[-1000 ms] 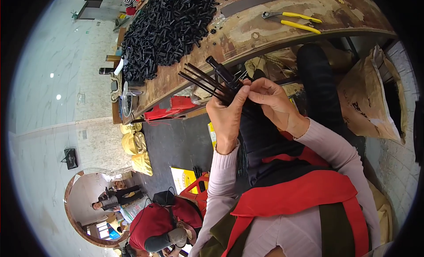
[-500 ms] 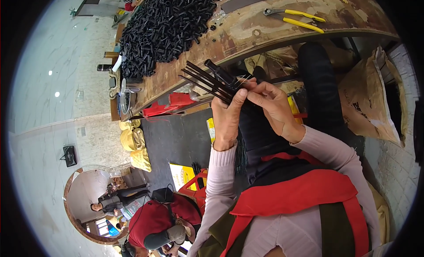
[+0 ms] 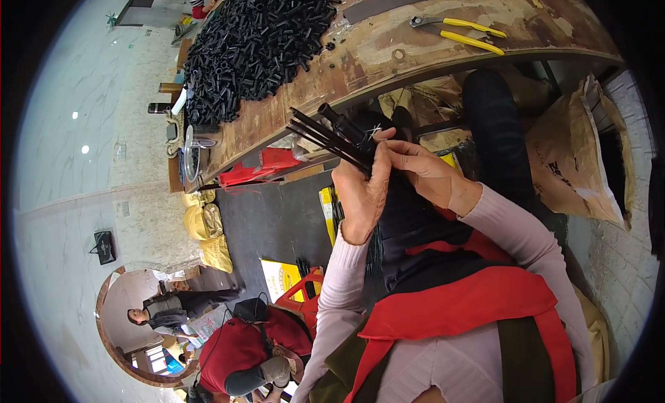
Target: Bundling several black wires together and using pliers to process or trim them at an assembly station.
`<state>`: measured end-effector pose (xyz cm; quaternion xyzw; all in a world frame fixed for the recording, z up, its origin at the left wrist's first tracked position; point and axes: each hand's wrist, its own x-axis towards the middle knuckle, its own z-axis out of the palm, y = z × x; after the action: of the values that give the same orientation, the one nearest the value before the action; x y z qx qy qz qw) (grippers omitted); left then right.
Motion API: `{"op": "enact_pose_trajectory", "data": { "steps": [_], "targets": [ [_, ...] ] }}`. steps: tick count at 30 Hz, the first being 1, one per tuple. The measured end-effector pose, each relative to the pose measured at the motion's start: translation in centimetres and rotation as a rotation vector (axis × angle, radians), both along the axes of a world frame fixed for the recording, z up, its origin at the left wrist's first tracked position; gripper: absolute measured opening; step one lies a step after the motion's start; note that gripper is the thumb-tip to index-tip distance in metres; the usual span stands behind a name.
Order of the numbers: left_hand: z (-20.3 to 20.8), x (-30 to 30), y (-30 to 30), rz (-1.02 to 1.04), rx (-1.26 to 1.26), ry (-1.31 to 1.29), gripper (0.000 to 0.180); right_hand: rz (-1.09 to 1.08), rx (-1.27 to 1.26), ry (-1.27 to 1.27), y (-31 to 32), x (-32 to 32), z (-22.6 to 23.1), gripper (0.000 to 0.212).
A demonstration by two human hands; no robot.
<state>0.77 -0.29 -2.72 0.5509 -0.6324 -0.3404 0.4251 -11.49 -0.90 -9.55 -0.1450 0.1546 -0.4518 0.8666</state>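
Head view: your left hand (image 3: pixel 361 194) is curled closed around thin black rods (image 3: pixel 322 138), and a stepped black tube (image 3: pixel 344 126) sits beside them, seemingly in the same grip (its lower end is hidden). Your right hand (image 3: pixel 433 173) has thumb and forefinger drawn nearly together by the left thumb; can't tell what, if anything, they pinch. Rods and tube run roughly parallel, slanting up-left out of your left fist. The tube is on the rods' right side, so up-left of your right fingertips and closer to them than the rods are; the left hand is nearer overall. Pale thin strands (image 3: pixel 375 130) poke out just above the fingertips. Yellow-handled pliers (image 3: pixel 471 43) lie on the wooden bench (image 3: pixel 374 60), well apart.
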Motion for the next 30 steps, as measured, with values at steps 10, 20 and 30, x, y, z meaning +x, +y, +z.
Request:
{"op": "enact_pose_trajectory", "data": {
  "steps": [10, 20, 30],
  "targets": [
    [-1.2, -1.0, -3.8, -0.248, 0.172, 0.188, 0.021, -0.168, -0.822, 1.038, -1.1, -4.8, 0.2, 0.027],
    [-4.4, -3.5, -6.9, -0.282, 0.474, 0.737, 0.023, -0.536, -1.194, 2.179, -15.2, -16.4, 1.7, 0.049],
    [-3.3, -2.2, -2.9, -0.252, 0.393, 0.953, 0.022, 0.263, -0.529, 0.981, -7.3, -15.8, 7.5, 0.030]
  ]
}}
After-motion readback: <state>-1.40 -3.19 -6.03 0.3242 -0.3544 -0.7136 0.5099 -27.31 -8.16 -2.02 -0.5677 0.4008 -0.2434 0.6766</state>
